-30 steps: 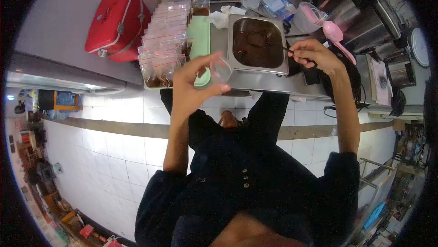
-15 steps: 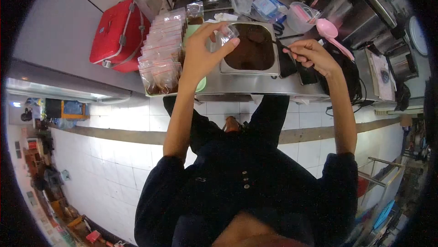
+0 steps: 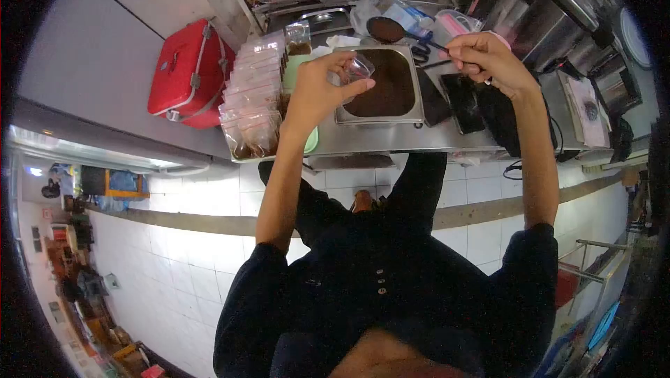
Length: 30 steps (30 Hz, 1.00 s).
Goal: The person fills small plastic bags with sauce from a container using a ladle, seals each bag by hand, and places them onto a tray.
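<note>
My left hand holds a small clear plastic bag between thumb and fingers, its mouth apart, over the left side of a steel pan. Dark brown sauce fills part of that pan. My right hand grips the dark handle of a ladle. Its round bowl, loaded with brown sauce, is raised above the pan's far edge. Left of my left hand, filled clear bags with red seal lines stand in packed rows.
A red cooler box stands at the left. Phone-like black slabs lie right of the pan, with scissors behind. A pale green container is partly hidden by my left arm. Large steel pots stand at the right.
My right hand has risen and moved away from me, and the ladle bowl now shows above the pan's far edge. The bag in my left hand shows a wider, rounder mouth.
</note>
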{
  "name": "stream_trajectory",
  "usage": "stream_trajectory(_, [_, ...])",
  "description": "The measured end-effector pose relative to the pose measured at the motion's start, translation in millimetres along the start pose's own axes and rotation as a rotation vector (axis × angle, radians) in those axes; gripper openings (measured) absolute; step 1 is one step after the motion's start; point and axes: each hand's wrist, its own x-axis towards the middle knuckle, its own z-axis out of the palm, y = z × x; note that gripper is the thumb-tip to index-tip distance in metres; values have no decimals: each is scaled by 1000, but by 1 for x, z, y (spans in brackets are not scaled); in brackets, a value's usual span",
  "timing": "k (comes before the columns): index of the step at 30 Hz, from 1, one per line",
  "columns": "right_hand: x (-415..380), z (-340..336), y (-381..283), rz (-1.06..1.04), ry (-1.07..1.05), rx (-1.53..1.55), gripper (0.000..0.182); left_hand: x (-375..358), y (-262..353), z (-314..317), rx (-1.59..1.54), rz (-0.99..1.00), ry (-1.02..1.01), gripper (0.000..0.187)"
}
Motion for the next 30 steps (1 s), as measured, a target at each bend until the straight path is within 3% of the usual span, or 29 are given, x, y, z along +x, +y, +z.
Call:
stream_trajectory(11, [-4,15,-19,-82,-17,-152,16,11,2,20,-526,-20,-56,42])
stream_trajectory(30, [-6,14,-5,-128,-26,-147,20,8,10,22,-555,56,-56,42])
